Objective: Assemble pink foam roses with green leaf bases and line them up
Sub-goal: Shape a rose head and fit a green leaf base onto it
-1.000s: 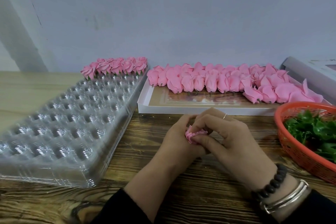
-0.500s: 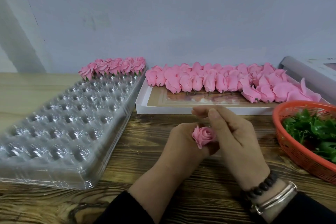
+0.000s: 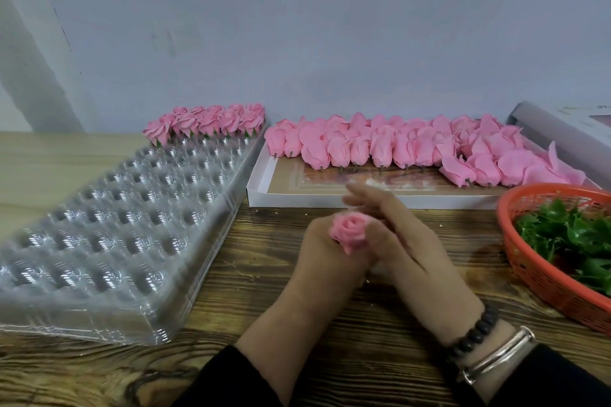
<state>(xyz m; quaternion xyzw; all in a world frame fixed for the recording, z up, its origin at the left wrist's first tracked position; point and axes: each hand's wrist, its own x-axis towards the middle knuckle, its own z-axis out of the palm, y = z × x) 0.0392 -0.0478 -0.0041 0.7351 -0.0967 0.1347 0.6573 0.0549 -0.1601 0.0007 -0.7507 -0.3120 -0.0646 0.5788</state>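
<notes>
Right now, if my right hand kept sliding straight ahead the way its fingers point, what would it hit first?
Probably the near wall of the white box. The right hand points its fingers up and left toward it, fingertips nearly at its edge. Depth is unclear, so they might pass above it.

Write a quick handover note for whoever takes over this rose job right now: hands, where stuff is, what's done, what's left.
Left hand grips one pink foam rose; right hand is open beside it, blurred.
Done: a short row of finished roses at the far end of the clear cavity tray.
Left: many bare rose heads in the white box; green leaf bases in the orange basket. Most cavities unfilled.
</notes>
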